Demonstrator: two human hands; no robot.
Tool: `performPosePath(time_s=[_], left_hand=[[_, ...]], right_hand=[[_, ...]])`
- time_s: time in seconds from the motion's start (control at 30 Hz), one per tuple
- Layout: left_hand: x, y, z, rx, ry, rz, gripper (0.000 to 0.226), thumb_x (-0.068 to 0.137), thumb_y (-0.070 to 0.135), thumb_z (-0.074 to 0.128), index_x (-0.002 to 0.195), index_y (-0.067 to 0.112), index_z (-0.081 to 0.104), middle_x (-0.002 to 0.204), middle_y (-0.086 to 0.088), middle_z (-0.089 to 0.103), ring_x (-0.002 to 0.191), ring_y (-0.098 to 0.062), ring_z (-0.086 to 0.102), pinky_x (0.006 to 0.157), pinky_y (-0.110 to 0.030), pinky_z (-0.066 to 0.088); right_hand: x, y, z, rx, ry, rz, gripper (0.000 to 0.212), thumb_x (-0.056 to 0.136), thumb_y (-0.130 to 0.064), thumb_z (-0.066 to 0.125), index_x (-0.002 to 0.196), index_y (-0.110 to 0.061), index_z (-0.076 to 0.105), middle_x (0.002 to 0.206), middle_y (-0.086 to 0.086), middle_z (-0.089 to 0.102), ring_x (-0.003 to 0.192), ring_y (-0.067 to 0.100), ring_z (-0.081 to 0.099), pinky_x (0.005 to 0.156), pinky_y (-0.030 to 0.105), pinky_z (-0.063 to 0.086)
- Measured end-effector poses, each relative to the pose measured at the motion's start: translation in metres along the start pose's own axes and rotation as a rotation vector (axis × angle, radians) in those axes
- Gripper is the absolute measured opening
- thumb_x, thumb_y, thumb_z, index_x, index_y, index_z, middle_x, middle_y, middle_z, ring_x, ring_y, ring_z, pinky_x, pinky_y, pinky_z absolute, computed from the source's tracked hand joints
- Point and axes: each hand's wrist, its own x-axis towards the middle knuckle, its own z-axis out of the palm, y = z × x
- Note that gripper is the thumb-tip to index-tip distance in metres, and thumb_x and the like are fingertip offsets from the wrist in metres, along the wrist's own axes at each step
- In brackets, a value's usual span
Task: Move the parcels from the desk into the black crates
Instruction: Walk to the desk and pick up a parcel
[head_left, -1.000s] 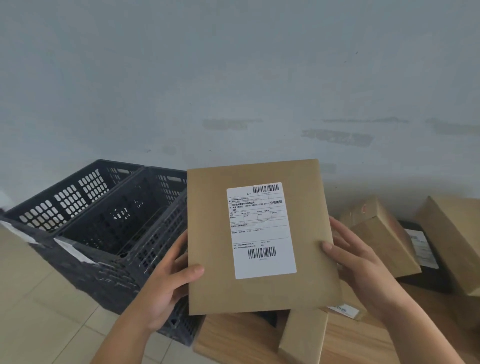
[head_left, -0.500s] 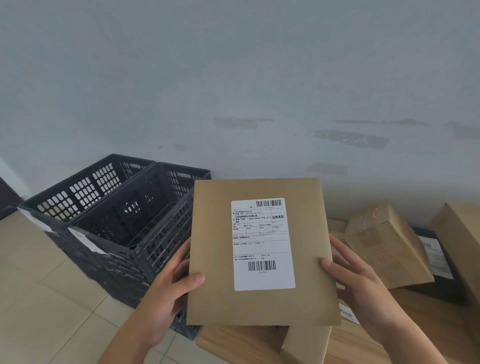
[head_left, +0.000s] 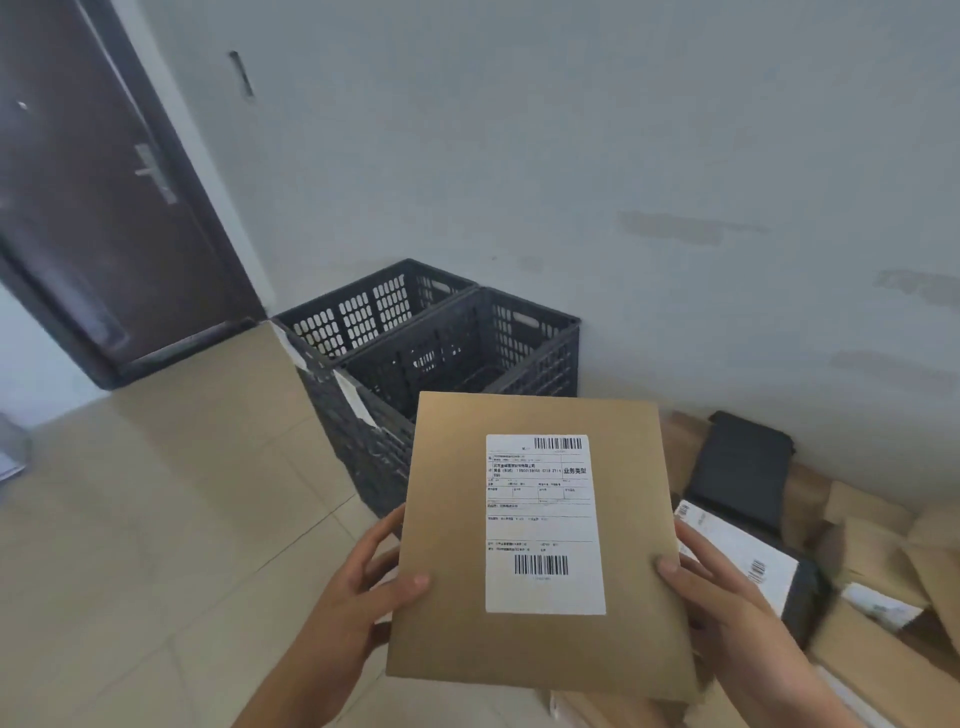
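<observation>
- Single head-worn view, wide-angle, looking forward and down from standing height.
- Camera faced the grey wall (head_left: 675, 156); the dark door (head_left: 93, 197) leaned at far left, bent by the lens.
- Nearest to the lens: the flat brown parcel (head_left: 447, 545), held up close at lower centre by the left hand (head_left: 358, 597) and right hand (head_left: 727, 613).
- Black crates (head_left: 441, 343) sat farther off, against the wall.
- Desk (head_left: 685, 441) clipped at near right.
- No second view, so nothing shared.
</observation>
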Motion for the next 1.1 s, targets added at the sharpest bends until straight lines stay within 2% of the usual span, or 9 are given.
performPosePath(time_s=[0.07, 0.37, 0.5, 0.6, 0.73, 0.83, 0.97, 1.1], left_hand=[[-0.010, -0.003, -0.018, -0.009, 0.041, 0.002, 0.089, 0.051, 0.046, 0.093, 0.134, 0.051, 0.059, 0.129, 0.003, 0.073, 0.114, -0.025, 0.072, 0.091, -0.054, 0.060], [-0.024, -0.019, -0.110, -0.110, 0.130, -0.028, 0.072, 0.058, 0.040, 0.093, 0.123, 0.050, 0.064, 0.130, 0.001, 0.072, 0.113, -0.026, 0.073, 0.082, -0.043, 0.060], [-0.015, -0.014, -0.153, -0.138, 0.127, -0.014, 0.073, 0.058, 0.039, 0.093, 0.124, 0.048, 0.064, 0.130, -0.001, 0.073, 0.112, -0.027, 0.073, 0.082, -0.044, 0.060], [-0.003, -0.008, -0.185, -0.147, 0.116, 0.004, 0.080, 0.057, 0.041, 0.094, 0.130, 0.045, 0.060, 0.131, -0.001, 0.072, 0.113, -0.027, 0.072, 0.081, -0.043, 0.061], [0.013, 0.000, -0.222, -0.138, 0.086, 0.003, 0.078, 0.062, 0.043, 0.092, 0.132, 0.047, 0.058, 0.133, 0.000, 0.071, 0.114, -0.027, 0.072, 0.080, -0.038, 0.060], [0.027, 0.004, -0.250, -0.138, 0.076, -0.014, 0.073, 0.066, 0.043, 0.091, 0.131, 0.049, 0.058, 0.132, 0.001, 0.071, 0.115, -0.027, 0.072, 0.080, -0.038, 0.061], [0.051, 0.004, -0.278, -0.140, 0.063, -0.047, 0.067, 0.072, 0.041, 0.088, 0.130, 0.050, 0.058, 0.131, -0.001, 0.072, 0.114, -0.028, 0.072, 0.079, -0.038, 0.061], [0.084, 0.010, -0.301, -0.144, 0.056, -0.055, 0.067, 0.073, 0.038, 0.088, 0.132, 0.050, 0.058, 0.133, -0.001, 0.071, 0.114, -0.028, 0.072, 0.077, -0.037, 0.061]], right_hand=[[0.008, 0.009, 0.018, 0.015, -0.033, 0.033, 0.054, 0.074, -0.038, 0.078, 0.124, -0.053, 0.070, 0.126, -0.005, 0.075, 0.107, 0.024, 0.076, 0.081, 0.042, 0.060], [0.042, 0.030, 0.109, -0.036, -0.073, 0.094, 0.053, 0.073, -0.027, 0.078, 0.124, -0.044, 0.073, 0.124, 0.003, 0.076, 0.113, 0.030, 0.073, 0.101, 0.054, 0.053], [0.058, 0.030, 0.151, -0.071, -0.074, 0.084, 0.054, 0.070, -0.030, 0.080, 0.121, -0.048, 0.074, 0.118, 0.000, 0.078, 0.105, 0.023, 0.076, 0.082, 0.047, 0.056], [0.072, 0.032, 0.181, -0.087, -0.074, 0.069, 0.050, 0.070, -0.029, 0.080, 0.116, -0.048, 0.075, 0.117, -0.002, 0.079, 0.099, 0.021, 0.078, 0.079, 0.046, 0.056], [0.090, 0.036, 0.216, -0.092, -0.067, 0.072, 0.045, 0.076, -0.030, 0.077, 0.117, -0.050, 0.074, 0.122, -0.001, 0.077, 0.104, 0.026, 0.077, 0.090, 0.051, 0.055], [0.102, 0.040, 0.240, -0.108, -0.074, 0.083, 0.043, 0.076, -0.035, 0.077, 0.115, -0.054, 0.073, 0.122, -0.002, 0.077, 0.104, 0.024, 0.077, 0.087, 0.050, 0.055], [0.123, 0.042, 0.260, -0.140, -0.082, 0.094, 0.048, 0.079, -0.036, 0.075, 0.124, -0.050, 0.070, 0.124, -0.001, 0.076, 0.108, 0.027, 0.076, 0.099, 0.053, 0.053], [0.157, 0.037, 0.279, -0.161, -0.108, 0.081, 0.052, 0.078, -0.039, 0.077, 0.128, -0.050, 0.068, 0.128, -0.001, 0.075, 0.114, 0.028, 0.074, 0.096, 0.052, 0.053]])
